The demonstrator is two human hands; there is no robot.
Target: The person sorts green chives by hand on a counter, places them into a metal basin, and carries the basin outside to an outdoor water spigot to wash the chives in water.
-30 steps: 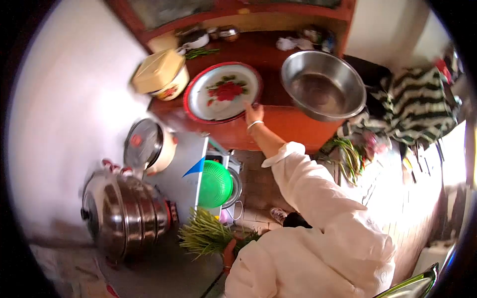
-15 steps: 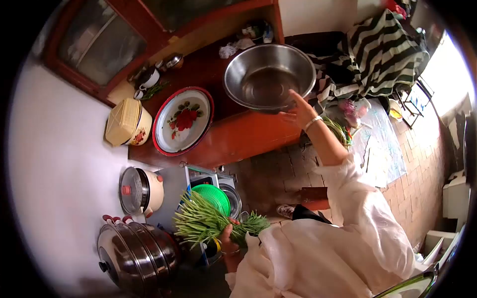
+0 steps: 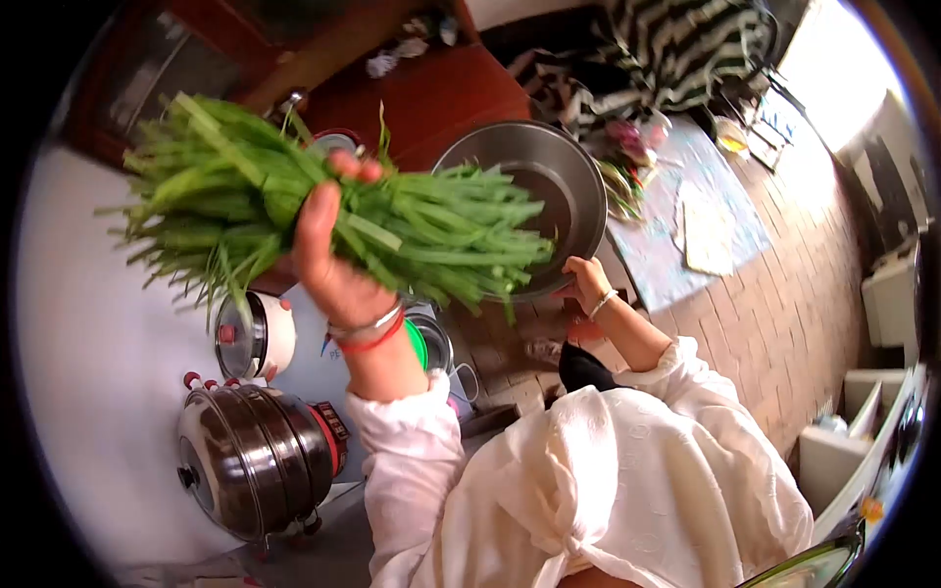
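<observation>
Indoors: greens (image 3: 265, 186), red counter (image 3: 456, 93), brick floor (image 3: 769, 304)

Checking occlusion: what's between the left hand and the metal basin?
Head view: one end of the green bundle lies between the left hand and the metal basin, partly hiding it.

Left hand (image 3: 335, 263) around green stalks (image 3: 245, 191), right hand (image 3: 588, 282) gripping the rim of a metal basin (image 3: 564, 186)
</observation>
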